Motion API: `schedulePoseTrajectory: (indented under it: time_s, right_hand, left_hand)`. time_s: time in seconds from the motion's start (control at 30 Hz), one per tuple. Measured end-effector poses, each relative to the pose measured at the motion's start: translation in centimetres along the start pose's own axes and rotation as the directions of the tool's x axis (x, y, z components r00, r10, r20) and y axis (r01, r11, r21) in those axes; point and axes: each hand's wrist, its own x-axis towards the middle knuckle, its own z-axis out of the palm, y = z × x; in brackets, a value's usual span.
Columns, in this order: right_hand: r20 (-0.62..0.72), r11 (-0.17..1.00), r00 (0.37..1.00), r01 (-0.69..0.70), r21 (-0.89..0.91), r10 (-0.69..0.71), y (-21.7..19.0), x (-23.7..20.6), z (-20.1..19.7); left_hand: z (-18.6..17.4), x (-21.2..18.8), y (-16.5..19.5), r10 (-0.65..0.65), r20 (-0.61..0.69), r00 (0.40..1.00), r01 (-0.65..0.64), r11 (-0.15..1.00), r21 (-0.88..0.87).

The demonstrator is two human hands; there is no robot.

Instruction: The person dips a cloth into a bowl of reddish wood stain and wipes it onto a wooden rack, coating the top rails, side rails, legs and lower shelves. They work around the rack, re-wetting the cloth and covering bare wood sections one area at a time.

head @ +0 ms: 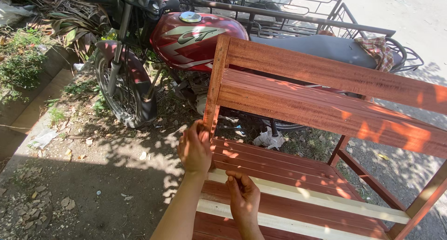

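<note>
Dirt yard, red motorcycle [195, 35] upper frame. Left hand [194, 149] fingers gripping wooden rack [326, 105] post, centre; right hand [244, 200] fingers pinching pale slat [326, 200], lower centre.

The wooden rack [326, 109] under my hands is reddish-brown, with two pale unstained slats [307, 200] in its lower shelf. The motorcycle's fuel tank [195, 37] is red with silver-grey graphics; its seat [321, 47] is grey, bearing a checked cloth [379, 49]
</note>
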Motion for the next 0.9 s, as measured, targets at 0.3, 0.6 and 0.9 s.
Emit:
schedulePoseTrajectory:
  time_s: [0.3, 0.6, 0.9]
  right_hand:
    - [0.047, 0.999, 0.998, 0.031, 0.023, -0.032, 4.3, -0.8, 1.4]
    - [0.06, 0.991, 0.99, -0.122, -0.062, 0.126, 16.8, -9.5, 1.4]
    - [0.088, 0.999, 0.995, -0.045, 0.005, 0.044, 13.2, -10.1, -1.1]
  left_hand:
    - [0.7, -17.5, -11.8, -0.1, 0.328, 0.939, 0.029, 0.976, 0.215]
    - [1.3, -27.4, -17.2, -0.08, 0.2, 0.977, 0.025, 0.964, 0.263]
    - [1.3, -6.9, -6.0, 0.098, -0.031, 0.995, -0.099, 0.995, -0.025]
